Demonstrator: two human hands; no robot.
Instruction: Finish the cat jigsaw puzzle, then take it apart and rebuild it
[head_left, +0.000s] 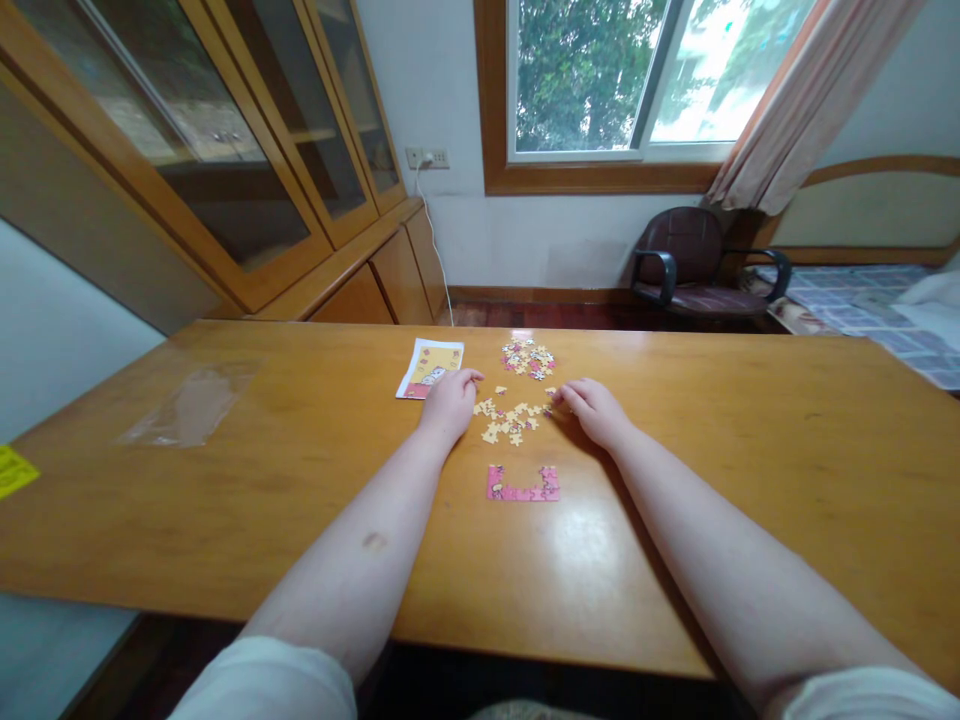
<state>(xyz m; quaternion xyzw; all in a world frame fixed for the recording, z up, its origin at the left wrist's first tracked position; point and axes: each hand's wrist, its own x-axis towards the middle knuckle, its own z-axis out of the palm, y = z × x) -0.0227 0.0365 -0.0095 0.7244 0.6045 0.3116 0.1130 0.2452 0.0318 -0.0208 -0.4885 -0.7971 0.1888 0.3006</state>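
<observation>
Loose yellow puzzle pieces (pixel 514 420) lie in a loose group between my two hands. My left hand (pixel 450 402) rests at the group's left edge, fingers apart and pointing right, partly over a picture sheet (pixel 412 375). On the other side, my right hand (pixel 594 410) has its fingertips drawn together at a small puzzle piece (pixel 551 391). Nearer to me is a joined pink puzzle section (pixel 525 494), shaped like a U with its opening facing away. Farther back sits a pile of mixed pink and yellow pieces (pixel 528 358).
A clear plastic bag (pixel 191 405) lies on the left of the wooden table (pixel 315 500). A yellow label (pixel 13 470) shows at the far left. Beyond the table stand a glass-door cabinet (pixel 322 250) and an armchair (pixel 686 255).
</observation>
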